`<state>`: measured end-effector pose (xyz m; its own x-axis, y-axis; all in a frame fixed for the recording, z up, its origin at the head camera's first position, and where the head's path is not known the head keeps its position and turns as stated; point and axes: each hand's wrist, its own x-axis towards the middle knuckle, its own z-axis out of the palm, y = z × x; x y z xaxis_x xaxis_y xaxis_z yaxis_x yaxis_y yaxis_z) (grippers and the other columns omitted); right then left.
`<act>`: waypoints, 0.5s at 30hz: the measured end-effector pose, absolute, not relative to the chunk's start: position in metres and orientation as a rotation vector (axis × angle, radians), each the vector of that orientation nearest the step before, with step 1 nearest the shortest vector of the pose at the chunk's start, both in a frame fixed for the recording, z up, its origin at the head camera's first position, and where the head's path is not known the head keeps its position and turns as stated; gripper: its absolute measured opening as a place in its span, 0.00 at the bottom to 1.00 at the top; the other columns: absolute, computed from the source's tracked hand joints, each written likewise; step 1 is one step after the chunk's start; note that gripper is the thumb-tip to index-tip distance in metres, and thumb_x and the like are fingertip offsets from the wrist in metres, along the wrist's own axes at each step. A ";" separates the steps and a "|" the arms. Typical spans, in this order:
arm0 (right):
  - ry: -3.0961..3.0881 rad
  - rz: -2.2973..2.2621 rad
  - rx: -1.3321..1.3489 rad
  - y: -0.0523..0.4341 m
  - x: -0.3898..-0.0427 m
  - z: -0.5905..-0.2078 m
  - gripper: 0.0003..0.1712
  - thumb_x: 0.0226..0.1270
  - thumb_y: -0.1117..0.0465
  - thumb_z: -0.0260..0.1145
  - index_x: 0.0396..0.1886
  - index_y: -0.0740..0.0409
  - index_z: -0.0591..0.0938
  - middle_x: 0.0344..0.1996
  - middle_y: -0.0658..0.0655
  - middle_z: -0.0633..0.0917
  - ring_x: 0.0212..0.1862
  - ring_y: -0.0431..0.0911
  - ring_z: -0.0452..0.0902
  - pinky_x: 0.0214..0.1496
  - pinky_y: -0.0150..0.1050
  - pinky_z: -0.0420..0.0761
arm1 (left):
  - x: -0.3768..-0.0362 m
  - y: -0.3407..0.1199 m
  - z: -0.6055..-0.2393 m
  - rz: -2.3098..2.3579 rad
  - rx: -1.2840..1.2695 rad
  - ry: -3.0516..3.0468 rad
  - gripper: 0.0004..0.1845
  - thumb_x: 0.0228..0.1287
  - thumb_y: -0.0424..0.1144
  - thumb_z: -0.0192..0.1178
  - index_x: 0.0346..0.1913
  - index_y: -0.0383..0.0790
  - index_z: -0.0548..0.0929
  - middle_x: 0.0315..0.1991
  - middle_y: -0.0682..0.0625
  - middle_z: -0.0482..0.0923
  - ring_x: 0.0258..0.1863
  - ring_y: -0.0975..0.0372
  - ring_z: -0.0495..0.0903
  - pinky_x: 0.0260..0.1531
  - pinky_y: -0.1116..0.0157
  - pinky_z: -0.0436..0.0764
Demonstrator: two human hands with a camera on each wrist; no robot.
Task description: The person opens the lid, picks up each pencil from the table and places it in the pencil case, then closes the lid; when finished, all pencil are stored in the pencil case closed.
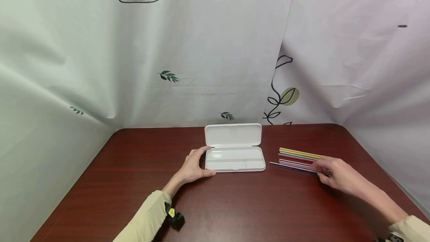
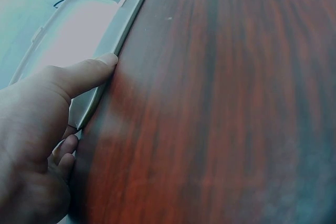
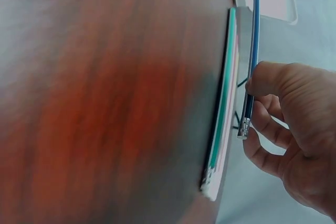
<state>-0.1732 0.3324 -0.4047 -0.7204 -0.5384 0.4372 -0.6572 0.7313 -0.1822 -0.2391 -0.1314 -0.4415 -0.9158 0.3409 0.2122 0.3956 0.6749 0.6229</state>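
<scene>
A dark red wood-grain desk (image 1: 235, 204) stands in a corner hung with pale sheeting (image 1: 208, 47) printed with small leaves and a potted plant. Near its far edge lies a white pencil case (image 1: 234, 158), lid thrown back flat, its shallow tray divided into compartments.

The left hand (image 1: 194, 167) rests against the case's left end, thumb along the near rim and fingers reaching round the far corner, lightly curled on it. The left wrist view shows the thumb tip pressed on the tray's edge, which the head view only hints at.

To the right of the case, apart from it, a row of coloured pencils (image 1: 297, 158) lies side by side on the desk. The right hand (image 1: 330, 174) covers their right ends. From the head view the grip is hidden; the right wrist view shows thumb and fingers pinching a blue pencil (image 3: 251, 72) near its eraser end, lifted clear beside the green-topped stack.
</scene>
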 end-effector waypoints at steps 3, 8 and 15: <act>-2.556 0.459 0.950 0.326 -0.179 -0.402 0.19 0.39 0.73 0.69 0.29 0.47 0.79 0.26 0.37 0.72 0.24 0.31 0.64 0.23 0.28 0.66 | -0.240 -0.132 -0.441 -1.068 -0.620 -2.801 0.47 0.32 0.53 0.74 0.62 0.51 0.67 0.54 0.51 0.69 0.56 0.54 0.61 0.51 0.52 0.61; -2.550 0.449 0.964 0.313 -0.189 -0.397 0.16 0.40 0.72 0.67 0.28 0.48 0.79 0.24 0.38 0.70 0.24 0.32 0.64 0.23 0.27 0.65 | -0.239 -0.132 -0.441 -1.063 -0.622 -2.803 0.47 0.33 0.53 0.74 0.62 0.51 0.66 0.55 0.51 0.69 0.56 0.54 0.61 0.51 0.52 0.61; -2.568 0.477 0.988 0.293 -0.201 -0.391 0.15 0.40 0.71 0.68 0.28 0.49 0.79 0.24 0.39 0.71 0.24 0.33 0.65 0.24 0.28 0.66 | -0.238 -0.132 -0.441 -1.062 -0.626 -2.810 0.47 0.33 0.53 0.74 0.63 0.50 0.66 0.55 0.50 0.68 0.56 0.54 0.61 0.51 0.51 0.61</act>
<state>-0.2007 0.2929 -0.3909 -0.6970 -0.5728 0.4314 -0.6894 0.7007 -0.1836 -0.2382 -0.1319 -0.4411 -0.9143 0.3477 0.2078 0.3983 0.6778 0.6180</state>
